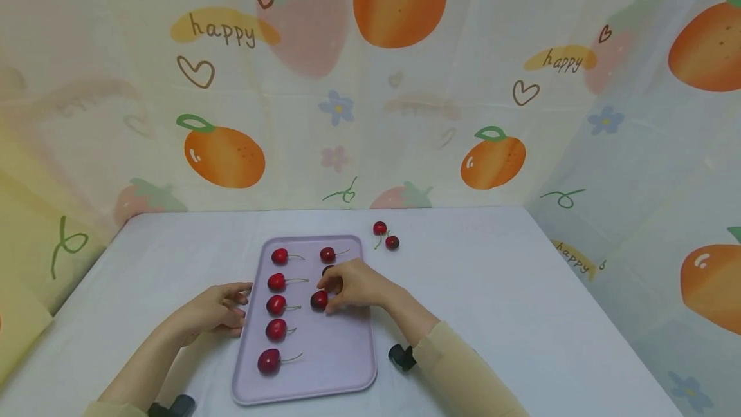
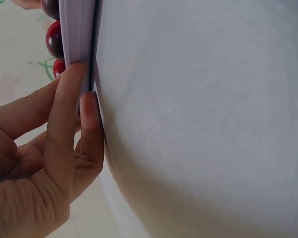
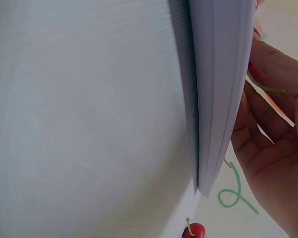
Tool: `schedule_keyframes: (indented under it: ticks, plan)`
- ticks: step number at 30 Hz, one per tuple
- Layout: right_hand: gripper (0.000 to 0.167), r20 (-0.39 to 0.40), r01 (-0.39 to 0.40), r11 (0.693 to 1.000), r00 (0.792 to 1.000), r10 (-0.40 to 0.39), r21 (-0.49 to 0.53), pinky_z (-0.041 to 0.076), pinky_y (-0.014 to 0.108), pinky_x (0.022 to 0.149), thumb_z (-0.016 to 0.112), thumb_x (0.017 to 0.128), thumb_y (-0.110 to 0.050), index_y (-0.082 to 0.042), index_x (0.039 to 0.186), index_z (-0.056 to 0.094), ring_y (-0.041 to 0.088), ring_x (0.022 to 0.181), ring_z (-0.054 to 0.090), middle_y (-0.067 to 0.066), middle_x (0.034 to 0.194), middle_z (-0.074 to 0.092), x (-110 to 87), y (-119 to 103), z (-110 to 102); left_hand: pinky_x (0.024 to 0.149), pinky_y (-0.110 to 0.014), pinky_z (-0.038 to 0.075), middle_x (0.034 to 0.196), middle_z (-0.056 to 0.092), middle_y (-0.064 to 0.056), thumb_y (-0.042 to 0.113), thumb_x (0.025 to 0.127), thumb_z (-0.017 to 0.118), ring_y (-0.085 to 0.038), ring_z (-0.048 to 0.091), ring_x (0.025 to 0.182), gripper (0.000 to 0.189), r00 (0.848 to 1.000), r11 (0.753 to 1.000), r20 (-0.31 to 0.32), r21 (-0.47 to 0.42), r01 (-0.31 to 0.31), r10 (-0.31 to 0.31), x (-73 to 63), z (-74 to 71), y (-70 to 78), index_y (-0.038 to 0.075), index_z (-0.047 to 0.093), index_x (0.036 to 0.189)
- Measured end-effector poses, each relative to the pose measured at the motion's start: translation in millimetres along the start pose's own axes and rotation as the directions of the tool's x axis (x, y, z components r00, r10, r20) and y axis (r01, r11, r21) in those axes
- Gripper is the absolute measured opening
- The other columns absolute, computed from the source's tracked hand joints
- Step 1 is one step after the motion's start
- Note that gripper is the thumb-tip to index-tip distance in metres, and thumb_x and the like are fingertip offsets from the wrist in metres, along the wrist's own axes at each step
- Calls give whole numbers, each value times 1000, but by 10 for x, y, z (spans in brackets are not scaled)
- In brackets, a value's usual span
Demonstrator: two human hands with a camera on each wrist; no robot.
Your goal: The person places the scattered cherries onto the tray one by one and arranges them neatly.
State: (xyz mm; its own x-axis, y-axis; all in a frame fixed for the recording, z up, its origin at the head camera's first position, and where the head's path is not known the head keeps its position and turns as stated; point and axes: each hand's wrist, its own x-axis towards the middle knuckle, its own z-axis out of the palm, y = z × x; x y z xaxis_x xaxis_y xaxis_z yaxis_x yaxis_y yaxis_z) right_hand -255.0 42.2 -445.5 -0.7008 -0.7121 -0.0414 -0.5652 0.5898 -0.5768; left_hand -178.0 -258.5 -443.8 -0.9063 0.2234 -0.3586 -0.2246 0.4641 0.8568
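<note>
A lilac tray [image 1: 312,365] lies on the white table. Down its left side runs a column of several red cherries, the nearest cherry [image 1: 269,361] at the front. My right hand [image 1: 356,285] is over the tray's right half, thumb and fingers pinching a dark red cherry [image 1: 319,301] low at the tray surface. Behind those fingers another cherry is mostly hidden, and beyond it sits a cherry [image 1: 327,255] with its stem to the right. At the tray's left rim, my left hand [image 1: 211,311] touches the side with extended fingertips [image 2: 89,106].
Past the tray's far right corner, two cherries [image 1: 392,242] with stems lie on the table [image 1: 492,288]. Fruit-printed cloth [image 1: 405,114] hangs behind the table and along its sides. Dark wrist straps [image 1: 402,357] show at the sleeves.
</note>
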Motion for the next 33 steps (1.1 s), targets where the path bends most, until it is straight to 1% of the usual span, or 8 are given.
schedule_keyframes:
  ticks: [6, 12, 17, 21, 25, 29, 31, 33]
  plan:
    - [40, -18, 1, 1000, 1000, -1, 7, 51, 10, 73, 87, 73, -25, -18, 110, 75, -2, 78, 59, -7, 96, 73, 2, 22, -3, 73, -28, 63, 124, 44, -27, -5, 82, 62, -18, 55, 92, 78, 1000, 1000, 8, 0, -7, 7, 10, -12, -14, -13, 25, 149]
    - [37, -61, 20, 999, 998, -18, 39, 51, 12, 71, 86, 74, -27, -16, 108, 75, 0, 77, 58, -4, 94, 74, -17, 8, -69, 73, -28, 63, 124, 45, -28, -5, 82, 62, -17, 56, 90, 77, 1000, 1000, 12, 3, -7, 7, 28, -22, -37, -13, 24, 149]
    - [33, -106, -6, 994, 994, 17, 110, 52, 14, 68, 85, 75, -25, -17, 106, 76, -1, 77, 61, -3, 100, 75, -40, 64, -167, 73, -29, 63, 124, 45, -26, -4, 82, 62, -16, 55, 90, 78, 1000, 1000, 18, 20, -3, 2, 31, -24, -34, -13, 24, 149]
    - [32, -163, -26, 984, 985, 55, 174, 55, 18, 72, 83, 78, -23, -13, 107, 76, 6, 84, 64, 3, 103, 75, -66, 163, -295, 74, -29, 63, 125, 45, -26, -4, 81, 63, -17, 56, 91, 78, 1000, 1000, 5, 17, 8, -9, 30, -16, -32, -12, 25, 149]
    - [30, -283, -26, 983, 956, 77, 182, 60, 27, 82, 81, 80, -18, -6, 107, 75, 18, 93, 66, 11, 105, 74, -88, 318, -443, 73, -30, 63, 125, 46, -26, -5, 80, 63, -19, 56, 91, 78, 1000, 1000, -11, 2, 8, -8, 24, -9, -32, -11, 27, 149]
    - [27, -410, -70, 981, 901, 139, 179, 60, 37, 90, 78, 82, -12, -5, 107, 74, 27, 105, 67, 11, 113, 72, -117, 535, -555, 73, -29, 63, 124, 46, -25, -5, 80, 63, -19, 56, 91, 79, 1000, 1000, -10, 0, 4, -4, 21, -9, -35, -11, 27, 149]
    - [27, -441, -102, 975, 879, 182, 200, 59, 39, 94, 76, 83, -8, -4, 109, 74, 30, 110, 65, 12, 117, 71, -134, 658, -590, 73, -29, 63, 124, 46, -25, -5, 80, 63, -18, 56, 91, 79, 1000, 1000, -10, 2, 3, -3, 18, -9, -36, -11, 27, 150]
    - [30, -448, -132, 964, 866, 225, 229, 57, 42, 99, 75, 83, -7, -4, 113, 72, 31, 116, 63, 12, 120, 70, -155, 766, -617, 73, -29, 63, 124, 46, -25, -5, 80, 63, -18, 56, 91, 79, 1000, 1000, -11, 4, 5, -5, 16, -10, -37, -11, 27, 150]
